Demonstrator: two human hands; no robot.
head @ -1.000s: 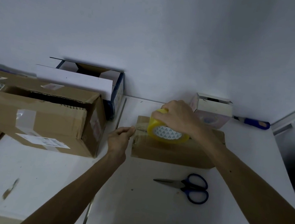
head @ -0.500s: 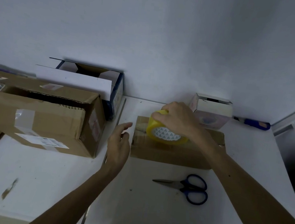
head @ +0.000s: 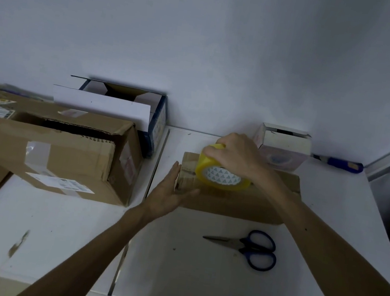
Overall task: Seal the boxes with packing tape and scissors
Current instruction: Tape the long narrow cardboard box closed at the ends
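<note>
At far left a big box (head: 57, 153) sits on the table (head: 63, 242) with its top flaps gaping. It looks parked there to wait its turn. Behind it a white box (head: 109, 108) stands open against the wall.

The left hand (head: 170, 192) lies flat against the left end of the low box (head: 243, 205), fingers straight and gripping nothing. The thumb reaches along the near top edge. It seems to be there to press the tape end down over the edge and to brace the box against the pull of the roll.

The low box lies mid-table with its flaps closed. The tape (head: 222, 178) stands on edge at the left of its top, over the seam, so a strip can run rightwards along it. The right hand (head: 235, 154) clasps the roll from above, fingers curled over its rim, which suits rolling and pulling.

The scissors (head: 247, 248) lie closed on the table just in front of the low box, handles to the right, within easy reach of the right hand for the cut. Behind, a small box (head: 287, 143) with its lid loose sits near the wall. A blue handle (head: 342, 164) lies beside it, well out of the work.
</note>
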